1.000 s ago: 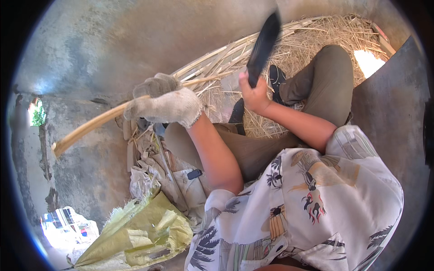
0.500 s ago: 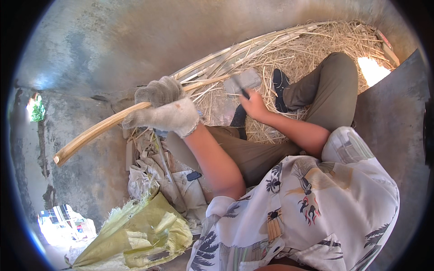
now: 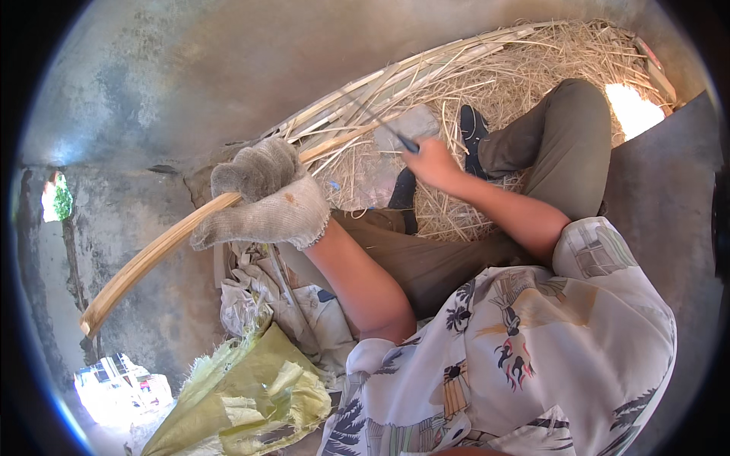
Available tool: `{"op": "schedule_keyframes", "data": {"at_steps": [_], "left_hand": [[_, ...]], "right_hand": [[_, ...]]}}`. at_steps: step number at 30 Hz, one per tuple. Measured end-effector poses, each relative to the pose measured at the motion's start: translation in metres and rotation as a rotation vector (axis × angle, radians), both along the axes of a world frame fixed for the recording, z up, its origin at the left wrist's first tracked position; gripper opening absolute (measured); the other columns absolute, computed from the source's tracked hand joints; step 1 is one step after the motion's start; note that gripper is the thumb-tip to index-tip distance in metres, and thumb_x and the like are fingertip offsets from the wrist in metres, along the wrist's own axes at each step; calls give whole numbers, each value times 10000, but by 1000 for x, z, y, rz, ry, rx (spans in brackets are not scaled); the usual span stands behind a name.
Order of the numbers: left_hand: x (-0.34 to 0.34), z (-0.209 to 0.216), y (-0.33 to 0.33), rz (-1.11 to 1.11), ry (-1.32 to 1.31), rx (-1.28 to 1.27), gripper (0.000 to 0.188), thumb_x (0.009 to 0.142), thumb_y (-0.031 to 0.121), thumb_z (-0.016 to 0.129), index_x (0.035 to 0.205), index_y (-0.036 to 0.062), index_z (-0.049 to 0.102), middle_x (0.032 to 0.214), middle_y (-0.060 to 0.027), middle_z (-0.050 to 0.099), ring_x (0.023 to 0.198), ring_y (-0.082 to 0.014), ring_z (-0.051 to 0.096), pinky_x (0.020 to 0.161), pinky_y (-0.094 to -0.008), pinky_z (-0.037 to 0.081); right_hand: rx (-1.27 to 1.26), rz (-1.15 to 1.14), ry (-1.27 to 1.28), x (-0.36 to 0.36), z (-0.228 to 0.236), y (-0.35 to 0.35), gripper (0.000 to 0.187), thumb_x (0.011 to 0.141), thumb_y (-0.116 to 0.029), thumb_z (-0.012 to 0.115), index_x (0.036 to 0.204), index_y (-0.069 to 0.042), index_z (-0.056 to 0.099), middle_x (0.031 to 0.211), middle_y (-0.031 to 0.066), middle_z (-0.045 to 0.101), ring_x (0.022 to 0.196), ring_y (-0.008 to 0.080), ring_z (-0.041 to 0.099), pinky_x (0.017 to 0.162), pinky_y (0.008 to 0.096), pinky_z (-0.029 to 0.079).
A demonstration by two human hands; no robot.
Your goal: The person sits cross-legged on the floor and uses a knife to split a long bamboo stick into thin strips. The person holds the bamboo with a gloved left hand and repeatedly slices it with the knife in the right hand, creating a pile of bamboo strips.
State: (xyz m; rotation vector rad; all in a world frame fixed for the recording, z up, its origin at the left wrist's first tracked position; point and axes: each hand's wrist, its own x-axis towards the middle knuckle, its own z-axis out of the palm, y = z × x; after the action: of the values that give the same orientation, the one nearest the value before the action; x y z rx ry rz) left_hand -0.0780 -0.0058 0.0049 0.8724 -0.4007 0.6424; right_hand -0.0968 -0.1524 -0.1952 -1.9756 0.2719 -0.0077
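My left hand (image 3: pixel 266 194), in a grey knitted work glove, is wrapped round a long pale strip of split wood or bamboo (image 3: pixel 144 266). One end of the strip sticks out to the lower left; the other runs past the glove toward a grey block (image 3: pixel 418 128) on the floor. Bare and closed, my right hand (image 3: pixel 432 161) grips the dark handle of a knife (image 3: pixel 410 144). Its thin blade, smeared by motion, points up and left across the far part of the strip. Whether blade and strip touch, I cannot tell.
Straw-like shavings (image 3: pixel 532 68) cover the floor ahead, with several long strips (image 3: pixel 342 102) along the wall. My crossed legs (image 3: pixel 559 144) are close to my right hand. A yellow woven sack (image 3: pixel 266 395) and crumpled whitish sheeting (image 3: pixel 251 292) lie at the lower left.
The strip's near end has swung lower and slightly left with my gloved hand. My right hand has shifted slightly right, and the knife blade now reaches farther left.
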Motion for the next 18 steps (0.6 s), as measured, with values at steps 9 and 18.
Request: {"op": "schedule_keyframes", "data": {"at_steps": [9, 18], "left_hand": [[-3, 9, -16, 131, 120, -7, 795, 679, 978, 378, 563, 200, 264, 491, 37, 198, 448, -117, 152, 439, -271, 153], [0, 6, -31, 308, 79, 100, 778, 725, 967, 297, 594, 203, 237, 514, 37, 192, 472, -105, 196, 439, -253, 189]], "right_hand": [[-31, -30, 254, 15, -92, 4, 299, 843, -214, 626, 1000, 37, 666, 831, 224, 697, 758, 374, 699, 682, 432, 546], [-161, 113, 134, 25, -75, -10, 297, 867, -262, 618, 946, 18, 678, 779, 210, 685, 726, 370, 691, 697, 440, 549]]}}
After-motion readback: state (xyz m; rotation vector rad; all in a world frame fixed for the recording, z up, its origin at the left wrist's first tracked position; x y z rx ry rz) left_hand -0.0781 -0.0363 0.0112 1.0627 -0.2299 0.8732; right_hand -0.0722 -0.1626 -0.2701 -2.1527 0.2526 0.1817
